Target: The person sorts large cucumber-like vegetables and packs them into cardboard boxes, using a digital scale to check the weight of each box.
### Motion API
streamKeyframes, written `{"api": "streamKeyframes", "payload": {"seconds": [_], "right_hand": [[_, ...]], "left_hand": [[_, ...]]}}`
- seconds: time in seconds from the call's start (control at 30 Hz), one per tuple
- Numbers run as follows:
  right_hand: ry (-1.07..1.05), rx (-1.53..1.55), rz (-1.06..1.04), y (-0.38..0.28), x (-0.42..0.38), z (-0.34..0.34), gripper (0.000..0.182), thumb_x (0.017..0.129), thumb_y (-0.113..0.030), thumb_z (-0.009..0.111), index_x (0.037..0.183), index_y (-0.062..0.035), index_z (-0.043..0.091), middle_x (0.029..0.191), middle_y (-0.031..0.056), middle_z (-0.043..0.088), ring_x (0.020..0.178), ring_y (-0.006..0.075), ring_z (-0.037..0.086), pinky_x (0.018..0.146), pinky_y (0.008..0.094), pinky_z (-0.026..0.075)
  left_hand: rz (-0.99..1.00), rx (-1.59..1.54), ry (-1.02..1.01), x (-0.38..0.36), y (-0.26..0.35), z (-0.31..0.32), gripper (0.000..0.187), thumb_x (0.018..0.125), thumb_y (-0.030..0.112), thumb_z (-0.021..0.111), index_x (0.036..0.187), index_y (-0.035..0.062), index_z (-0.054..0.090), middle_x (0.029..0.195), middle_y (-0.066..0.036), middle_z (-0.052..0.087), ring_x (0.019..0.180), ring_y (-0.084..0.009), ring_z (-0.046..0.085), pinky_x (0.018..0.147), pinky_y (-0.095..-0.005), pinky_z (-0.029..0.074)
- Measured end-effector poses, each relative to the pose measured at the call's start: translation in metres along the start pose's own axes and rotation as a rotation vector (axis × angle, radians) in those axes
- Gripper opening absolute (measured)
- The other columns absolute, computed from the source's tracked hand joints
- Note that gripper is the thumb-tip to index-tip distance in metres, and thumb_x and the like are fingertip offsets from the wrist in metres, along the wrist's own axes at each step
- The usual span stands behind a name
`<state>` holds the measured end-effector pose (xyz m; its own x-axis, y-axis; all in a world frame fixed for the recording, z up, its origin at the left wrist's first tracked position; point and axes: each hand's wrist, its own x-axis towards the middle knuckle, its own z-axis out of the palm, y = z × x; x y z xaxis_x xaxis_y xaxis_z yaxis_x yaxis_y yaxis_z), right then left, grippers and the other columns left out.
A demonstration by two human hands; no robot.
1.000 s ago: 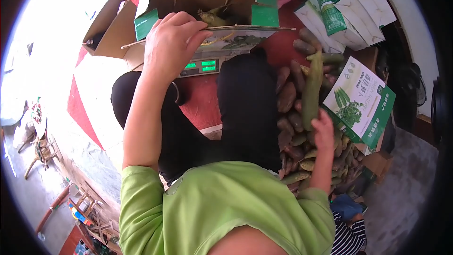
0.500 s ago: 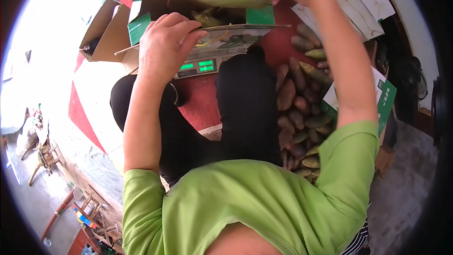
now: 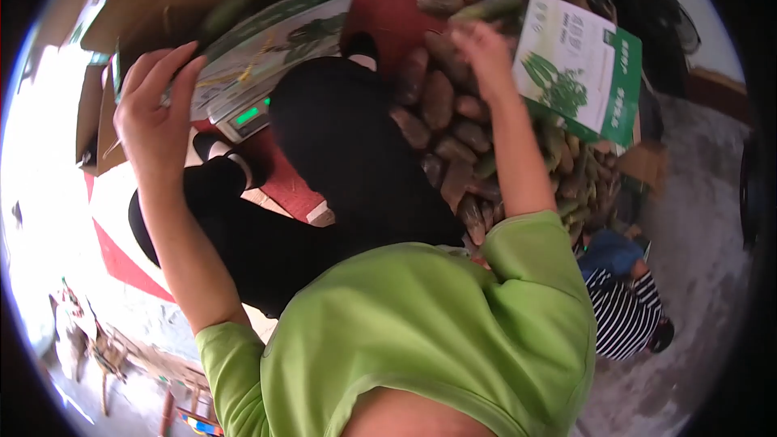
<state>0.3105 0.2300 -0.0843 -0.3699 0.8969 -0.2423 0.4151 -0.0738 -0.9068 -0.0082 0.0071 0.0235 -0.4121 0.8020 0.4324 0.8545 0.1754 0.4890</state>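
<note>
My left hand (image 3: 154, 105) is at the front edge of a cardboard box (image 3: 275, 53), with thumb and fingertips closed on its upright flap. A long green radish (image 3: 227, 12) shows inside the box, partly in shadow. My right hand (image 3: 486, 53) is over the vegetable pile, holding nothing, its slightly blurred fingers apart. Just above those fingers lies another green radish (image 3: 494, 8). Brownish-red and green radishes (image 3: 437, 101) are heaped below and around the hand.
Under the box, a scale (image 3: 247, 113) shows a lit green display. A printed white-and-green carton (image 3: 566, 65) stands at the right of the pile. A person in a striped shirt (image 3: 619, 311) is behind it on the right. My knee (image 3: 332, 113) lies between box and pile.
My right hand has let go of the long green radish it held over the box and moved down to the pile. The view has turned right. My left hand remains at the box edge.
</note>
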Motion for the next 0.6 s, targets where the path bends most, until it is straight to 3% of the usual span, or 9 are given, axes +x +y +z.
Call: {"api": "streamKeyframes", "payload": {"seconds": [0.07,0.13,0.2,0.23,0.3,0.37,0.5,0.57,0.6], "right_hand": [[0.11,-0.009,0.176,0.061,-0.036,-0.001,0.022,0.081,-0.013,0.064,0.1,-0.0029,0.064,0.081,0.0023,0.062,0.074,0.0135,0.058,0.064,0.0282,0.047],[0.021,-0.117,0.067,0.126,-0.074,-0.001,0.019,0.079,-0.013,0.064,0.094,-0.0026,0.065,0.078,0.0049,0.063,0.071,0.0153,0.058,0.065,0.031,0.048],[-0.037,-0.174,0.19,0.185,-0.11,0.007,0.019,0.076,-0.013,0.064,0.092,-0.0018,0.065,0.078,0.0098,0.064,0.071,0.0179,0.06,0.068,0.0334,0.049],[-0.034,-0.158,0.219,0.21,-0.126,0.012,0.02,0.075,-0.014,0.065,0.092,-0.0019,0.065,0.079,0.0124,0.064,0.073,0.0202,0.061,0.069,0.0341,0.049],[-0.022,-0.135,0.258,0.221,-0.152,0.016,0.022,0.074,-0.015,0.065,0.092,-0.002,0.065,0.081,0.015,0.064,0.075,0.0225,0.063,0.07,0.0348,0.049],[-0.034,-0.345,0.365,0.214,-0.167,0.014,0.021,0.077,-0.011,0.064,0.095,-0.0017,0.066,0.077,0.0076,0.064,0.071,0.0136,0.06,0.064,0.0294,0.05],[0.022,-0.293,0.302,0.238,-0.18,-0.006,0.022,0.075,-0.012,0.063,0.094,-0.0013,0.066,0.074,0.0094,0.064,0.071,0.0154,0.062,0.065,0.0291,0.05],[0.157,-0.254,0.402,0.251,-0.181,-0.019,0.02,0.074,-0.016,0.064,0.089,-0.0042,0.068,0.085,0.0163,0.066,0.081,0.0279,0.064,0.073,0.0353,0.049],[0.157,-0.251,0.405,0.257,-0.182,-0.027,0.02,0.074,-0.016,0.064,0.089,-0.0042,0.068,0.085,0.0163,0.066,0.081,0.0279,0.064,0.073,0.0353,0.049]], "left_hand": [[-0.003,0.015,-0.009,-0.001,0.001,0.002,0.014,0.078,0.006,0.068,0.092,0.0035,0.069,0.088,-0.007,0.064,0.08,-0.0188,0.062,0.073,-0.0277,0.048],[-0.06,0.052,-0.072,-0.002,-0.003,0.001,0.016,0.084,0.007,0.063,0.1,0.0049,0.069,0.095,-0.006,0.065,0.09,-0.0161,0.061,0.081,-0.0275,0.048],[0.036,0.037,-0.024,0.0,-0.006,0.004,0.015,0.081,0.004,0.065,0.095,0.0031,0.069,0.091,-0.007,0.065,0.084,-0.0165,0.062,0.075,-0.0272,0.049],[-0.005,0.02,-0.027,-0.001,-0.006,0.004,0.016,0.082,0.004,0.064,0.097,0.0031,0.069,0.092,-0.006,0.066,0.086,-0.0157,0.062,0.076,-0.0267,0.049],[0.019,0.063,-0.026,-0.001,-0.011,0.006,0.016,0.084,0.006,0.064,0.098,0.004,0.069,0.094,-0.007,0.066,0.087,-0.0155,0.062,0.077,-0.0269,0.049],[0.064,0.083,-0.033,0.0,-0.014,0.005,0.016,0.085,0.006,0.063,0.099,0.0041,0.069,0.095,-0.007,0.066,0.088,-0.0156,0.062,0.078,-0.027,0.049],[0.041,0.122,-0.071,0.0,-0.02,0.003,0.016,0.087,0.01,0.061,0.101,0.0054,0.069,0.098,-0.006,0.066,0.091,-0.0164,0.061,0.081,-0.0292,0.048],[0.001,0.157,-0.09,-0.001,-0.024,0.003,0.018,0.09,0.013,0.058,0.103,0.0057,0.068,0.102,-0.006,0.066,0.095,-0.0169,0.06,0.086,-0.0306,0.047],[0.003,0.158,-0.093,0.0,-0.027,0.002,0.018,0.09,0.013,0.058,0.103,0.0057,0.068,0.102,-0.006,0.066,0.095,-0.0169,0.06,0.086,-0.0306,0.047]]}}
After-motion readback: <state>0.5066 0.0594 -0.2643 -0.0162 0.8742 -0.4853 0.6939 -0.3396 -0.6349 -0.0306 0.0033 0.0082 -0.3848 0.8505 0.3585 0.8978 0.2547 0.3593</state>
